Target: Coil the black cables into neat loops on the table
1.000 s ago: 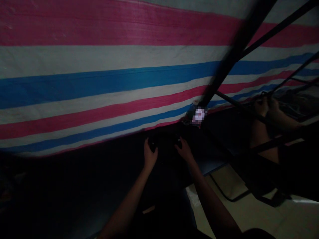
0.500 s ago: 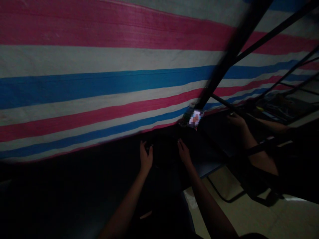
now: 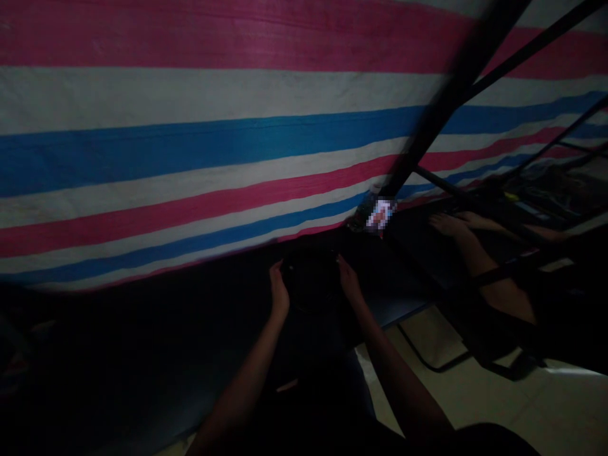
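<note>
Between my two hands is a dark round object (image 3: 311, 282), roughly dish-shaped. The scene is too dark to tell its kind. My left hand (image 3: 279, 288) is closed against its left side, the fingers partly hidden by the object's rim. On the opposite side, my right hand (image 3: 348, 277) grips the right edge with its fingertips at the rim. Both hands are over a black tabletop (image 3: 199, 316), and whether the object rests on it cannot be made out.
A striped plastic sheet (image 3: 213, 152) hangs behind the table. A dark metal post (image 3: 439, 120) slants down beside a pixelated bright item (image 3: 380, 215). At right, a co-worker's hand (image 3: 446, 223) lies on the table, near a stool (image 3: 441, 367).
My left hand, whose thumb stood apart from the fingers, is now closed on the round object's side. The view has shifted slightly. The co-worker's hands have come closer together on the table.
</note>
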`<action>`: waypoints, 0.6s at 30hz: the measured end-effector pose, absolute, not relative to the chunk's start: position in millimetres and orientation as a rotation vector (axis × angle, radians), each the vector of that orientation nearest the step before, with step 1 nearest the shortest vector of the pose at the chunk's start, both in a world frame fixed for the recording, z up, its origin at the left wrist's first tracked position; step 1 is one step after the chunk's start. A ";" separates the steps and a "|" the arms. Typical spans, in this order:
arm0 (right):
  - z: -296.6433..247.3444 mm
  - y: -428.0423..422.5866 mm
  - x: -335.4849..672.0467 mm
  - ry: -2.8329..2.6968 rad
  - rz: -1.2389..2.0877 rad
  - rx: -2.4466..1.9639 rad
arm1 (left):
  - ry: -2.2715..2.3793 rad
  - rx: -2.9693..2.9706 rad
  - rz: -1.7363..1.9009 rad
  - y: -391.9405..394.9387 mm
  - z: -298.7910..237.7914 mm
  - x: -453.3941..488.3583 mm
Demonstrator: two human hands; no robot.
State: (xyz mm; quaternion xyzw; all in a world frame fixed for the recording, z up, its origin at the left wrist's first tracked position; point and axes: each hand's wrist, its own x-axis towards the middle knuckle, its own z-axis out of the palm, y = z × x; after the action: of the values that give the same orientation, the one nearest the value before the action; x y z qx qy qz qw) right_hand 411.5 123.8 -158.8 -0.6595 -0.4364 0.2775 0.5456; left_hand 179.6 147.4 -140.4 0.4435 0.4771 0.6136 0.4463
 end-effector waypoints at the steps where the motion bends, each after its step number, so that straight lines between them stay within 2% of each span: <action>1: -159.3 123.6 409.4 -1.024 0.662 -1.556 | 1.167 1.085 1.528 147.9 -141.5 173.7; 10: -148.8 133.8 432.9 -0.876 0.660 -1.536 | 1.059 0.915 1.551 170.7 -146.1 95.0; 18: -140.0 139.4 389.6 -0.953 0.760 -1.519 | 1.009 0.853 1.538 162.6 -153.6 73.8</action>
State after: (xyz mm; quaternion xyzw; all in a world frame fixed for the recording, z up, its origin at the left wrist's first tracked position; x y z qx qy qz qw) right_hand 389.6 139.4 -140.0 -0.6449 -0.4046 0.3226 0.5624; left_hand 73.8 162.6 -153.6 0.3572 0.4223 0.6440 0.5286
